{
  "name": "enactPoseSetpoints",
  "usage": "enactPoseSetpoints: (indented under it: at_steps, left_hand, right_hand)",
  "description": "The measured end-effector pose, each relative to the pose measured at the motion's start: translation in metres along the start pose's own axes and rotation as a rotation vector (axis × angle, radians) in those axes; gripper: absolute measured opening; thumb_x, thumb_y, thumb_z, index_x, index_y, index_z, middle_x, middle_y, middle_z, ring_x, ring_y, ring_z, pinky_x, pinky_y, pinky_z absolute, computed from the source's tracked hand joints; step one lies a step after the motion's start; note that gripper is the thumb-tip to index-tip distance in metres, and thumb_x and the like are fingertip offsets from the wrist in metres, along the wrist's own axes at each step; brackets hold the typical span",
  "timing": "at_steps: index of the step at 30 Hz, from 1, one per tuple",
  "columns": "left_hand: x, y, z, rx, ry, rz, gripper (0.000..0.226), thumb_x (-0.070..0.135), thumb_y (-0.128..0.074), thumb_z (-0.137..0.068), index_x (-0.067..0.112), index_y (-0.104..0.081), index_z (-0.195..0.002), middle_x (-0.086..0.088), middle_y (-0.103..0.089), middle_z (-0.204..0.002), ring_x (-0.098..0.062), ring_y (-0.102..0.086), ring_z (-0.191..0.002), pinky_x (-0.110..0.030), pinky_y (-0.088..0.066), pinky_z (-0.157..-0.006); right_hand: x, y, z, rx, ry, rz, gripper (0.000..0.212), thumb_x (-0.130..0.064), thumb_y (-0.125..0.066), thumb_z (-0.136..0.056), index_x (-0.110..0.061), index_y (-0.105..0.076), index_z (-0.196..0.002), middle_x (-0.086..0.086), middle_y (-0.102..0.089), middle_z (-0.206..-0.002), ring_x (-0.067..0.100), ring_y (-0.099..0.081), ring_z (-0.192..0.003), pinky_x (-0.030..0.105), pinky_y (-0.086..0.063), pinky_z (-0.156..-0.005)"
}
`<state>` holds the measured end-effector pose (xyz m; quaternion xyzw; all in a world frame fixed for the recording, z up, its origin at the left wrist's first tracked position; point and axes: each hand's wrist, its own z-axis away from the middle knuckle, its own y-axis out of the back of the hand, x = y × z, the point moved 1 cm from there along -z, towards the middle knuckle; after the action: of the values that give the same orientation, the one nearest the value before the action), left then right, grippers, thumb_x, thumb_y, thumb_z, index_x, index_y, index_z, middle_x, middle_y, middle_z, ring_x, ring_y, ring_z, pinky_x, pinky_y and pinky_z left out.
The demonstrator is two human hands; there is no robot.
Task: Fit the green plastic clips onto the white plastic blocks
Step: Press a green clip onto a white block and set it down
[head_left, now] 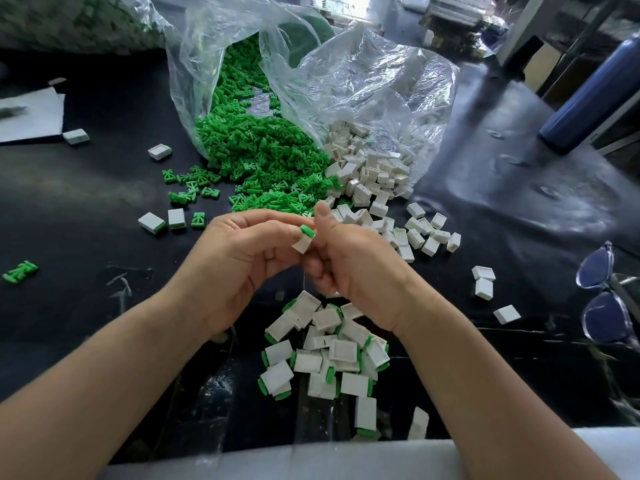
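My left hand (239,258) and my right hand (349,261) meet at the middle of the black table, both pinching one white block (302,244) with a green clip (307,231) sticking out of its top. Behind the hands, a heap of loose green clips (263,157) spills from a clear bag. To its right lies a heap of bare white blocks (374,188). Below my wrists sits a pile of white blocks with green clips fitted (329,351).
Clear plastic bags (363,74) lie open at the back. Stray blocks and clips dot the black table (86,209). A blue bottle (588,98) stands at far right, glasses (602,299) lie at the right edge, and a white sheet (27,116) at far left.
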<state>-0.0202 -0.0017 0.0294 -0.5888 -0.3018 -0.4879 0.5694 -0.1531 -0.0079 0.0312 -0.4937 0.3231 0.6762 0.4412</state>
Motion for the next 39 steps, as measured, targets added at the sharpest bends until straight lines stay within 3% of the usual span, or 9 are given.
enactPoseSetpoints:
  at_steps: [3,8,12,16,21,30,32,35,39]
  left_hand:
    - [0.000,0.001,-0.001,0.034,-0.013,-0.031,0.015,0.014,-0.063,-0.059,0.012,-0.076,-0.066,-0.006,-0.072,-0.070,-0.014,-0.069,-0.065,-0.023,-0.058,-0.065]
    - [0.005,0.002,0.005,0.035,-0.062,-0.223,0.019,0.027,-0.070,-0.051,0.017,-0.076,-0.067,-0.002,-0.068,-0.060,-0.009,-0.060,-0.051,-0.016,-0.044,-0.043]
    - [0.003,-0.004,0.010,-0.080,-0.028,-0.299,0.024,0.028,-0.073,-0.049,0.014,-0.075,-0.069,-0.003,-0.065,-0.055,-0.008,-0.053,-0.044,-0.016,-0.039,-0.039]
    - [0.003,-0.007,0.013,-0.216,0.004,-0.404,0.027,0.025,-0.087,-0.052,0.014,-0.074,-0.073,-0.002,-0.066,-0.058,-0.006,-0.051,-0.043,-0.015,-0.035,-0.038]
    - [0.003,-0.006,0.013,-0.172,-0.003,-0.386,0.036,0.043,-0.069,-0.059,0.010,-0.073,-0.075,-0.006,-0.069,-0.064,-0.007,-0.051,-0.045,-0.015,-0.033,-0.039]
    - [0.001,-0.003,0.008,0.009,-0.008,-0.352,0.018,0.029,-0.068,-0.063,0.013,-0.073,-0.072,-0.004,-0.070,-0.064,-0.008,-0.055,-0.047,-0.015,-0.036,-0.039]
    - [0.000,-0.001,0.006,0.062,-0.011,-0.358,0.004,0.016,-0.068,-0.074,0.016,-0.072,-0.075,-0.002,-0.070,-0.065,-0.007,-0.056,-0.048,-0.014,-0.037,-0.039]
    - [-0.002,0.001,0.004,0.124,-0.020,-0.380,0.011,0.007,-0.065,-0.082,0.017,-0.070,-0.080,0.000,-0.071,-0.068,-0.005,-0.058,-0.048,-0.013,-0.037,-0.039]
    - [-0.004,0.003,0.002,0.190,-0.060,-0.388,0.019,0.005,-0.067,-0.080,0.022,-0.069,-0.087,0.003,-0.072,-0.080,-0.004,-0.062,-0.056,-0.014,-0.040,-0.041]
  right_hand:
    - [-0.002,0.008,0.000,0.077,0.018,0.100,0.068,-0.054,-0.030,-0.091,0.002,-0.065,-0.078,-0.007,-0.043,-0.045,0.007,-0.036,-0.044,0.016,-0.030,-0.042]
    - [-0.006,0.035,0.000,0.525,0.202,0.328,0.040,-0.040,-0.047,-0.093,-0.019,-0.060,-0.062,-0.016,-0.047,-0.040,-0.003,-0.040,-0.039,0.021,-0.031,-0.052]
    - [-0.003,0.051,-0.005,0.752,0.247,0.558,0.022,-0.033,-0.055,-0.092,-0.019,-0.063,-0.077,-0.015,-0.056,-0.061,0.000,-0.050,-0.058,0.015,-0.039,-0.056]
    - [0.003,0.053,-0.011,0.758,0.222,0.767,0.016,-0.027,-0.059,-0.089,-0.017,-0.067,-0.099,0.001,-0.060,-0.092,0.013,-0.054,-0.083,0.025,-0.043,-0.078]
    - [0.009,0.047,-0.018,0.705,0.136,1.000,0.034,-0.030,-0.058,-0.089,-0.021,-0.059,-0.122,0.006,-0.049,-0.122,0.023,-0.040,-0.119,0.028,-0.029,-0.097]
    - [0.007,0.048,-0.017,0.732,0.218,0.999,0.016,-0.021,-0.058,-0.089,-0.015,-0.065,-0.103,0.005,-0.056,-0.114,0.022,-0.045,-0.113,0.022,-0.025,-0.088]
    - [0.004,0.046,-0.015,0.750,0.284,0.913,0.013,-0.018,-0.057,-0.090,-0.012,-0.063,-0.100,0.003,-0.060,-0.101,0.021,-0.054,-0.101,0.023,-0.033,-0.085]
    - [0.001,0.041,-0.011,0.729,0.330,0.795,0.009,-0.015,-0.057,-0.090,-0.012,-0.061,-0.098,-0.003,-0.059,-0.087,0.017,-0.058,-0.085,0.027,-0.045,-0.078]
    - [-0.001,0.032,-0.009,0.556,0.410,0.685,0.015,-0.009,-0.057,-0.089,-0.014,-0.067,-0.099,-0.008,-0.060,-0.087,0.000,-0.053,-0.076,0.005,-0.039,-0.071]
